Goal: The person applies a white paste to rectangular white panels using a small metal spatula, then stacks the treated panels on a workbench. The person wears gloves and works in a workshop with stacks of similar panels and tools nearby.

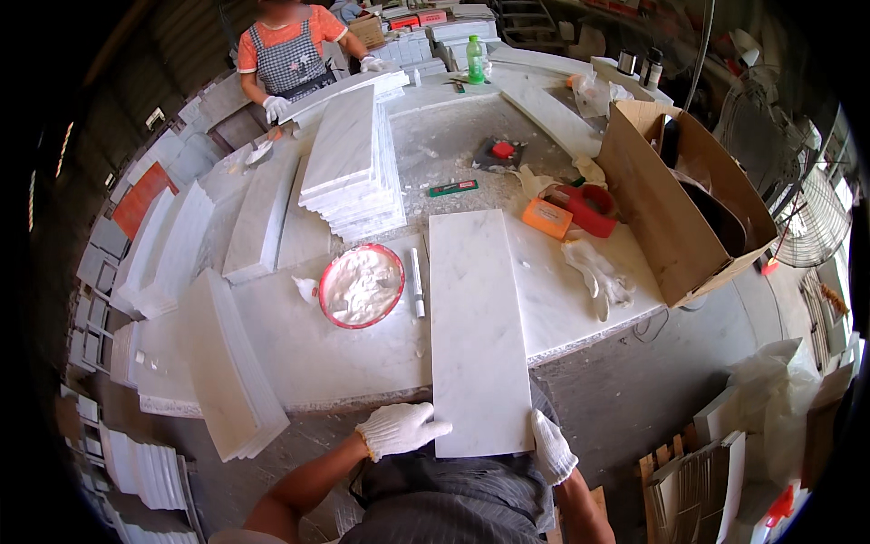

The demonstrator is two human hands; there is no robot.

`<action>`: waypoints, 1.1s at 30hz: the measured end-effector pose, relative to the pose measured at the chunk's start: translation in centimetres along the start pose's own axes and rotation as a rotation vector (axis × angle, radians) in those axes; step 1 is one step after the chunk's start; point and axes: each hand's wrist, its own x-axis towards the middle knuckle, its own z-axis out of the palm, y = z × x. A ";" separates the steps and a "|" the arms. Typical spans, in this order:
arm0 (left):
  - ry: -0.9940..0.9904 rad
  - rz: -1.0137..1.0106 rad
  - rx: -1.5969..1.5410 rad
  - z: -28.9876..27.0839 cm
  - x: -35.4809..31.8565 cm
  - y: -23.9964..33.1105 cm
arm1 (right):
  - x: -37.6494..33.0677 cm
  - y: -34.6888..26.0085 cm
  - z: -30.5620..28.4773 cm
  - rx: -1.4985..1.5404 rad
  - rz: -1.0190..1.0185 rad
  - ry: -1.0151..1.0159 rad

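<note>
Nearest the camera is the dark striped clothing (pixel 453 503) over the person's lap, with the near end of a white marble slab (pixel 478 335) just above it. The slab lies lengthwise on the worktable (pixel 353 363), its near end jutting past the edge. The gloved left hand (pixel 401 431) has its fingers together, one fingertip over the left edge; the gloved right hand (pixel 555 449) rests flat-fingered against the right edge near the corner. Whether either pinches the slab is hidden. The work appears at an early stage: the slab is in place, its upper face showing no paste, but how much remains cannot be told. The slab is a long, straight-sided rectangle, faintly veined in grey. Beside it stand a white tube (pixel 417 283) and a red-rimmed bowl (pixel 322 295) of white paste (pixel 362 288); beyond are a slab stack (pixel 349 145) and a co-worker (pixel 288 54).
</note>
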 end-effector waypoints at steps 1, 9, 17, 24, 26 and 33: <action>0.034 0.038 0.073 -1.1 -0.3 0.5 | 0.1 -0.2 0.1 -0.028 0.004 -0.013; 0.698 0.354 0.179 -8.2 13.0 9.0 | -1.3 -0.9 1.4 -0.177 -0.085 0.174; 0.907 0.081 0.506 -13.1 28.1 7.0 | -1.8 -4.0 5.5 0.444 0.058 0.210; 0.879 0.074 0.481 -15.8 32.5 7.8 | -1.6 -5.1 6.1 0.855 0.266 0.333; 0.904 0.081 0.441 -15.6 32.7 7.9 | -1.4 -6.2 6.6 0.788 0.236 0.367; 0.853 0.037 0.350 -16.3 33.0 9.0 | -0.3 -9.7 7.5 0.613 0.199 0.452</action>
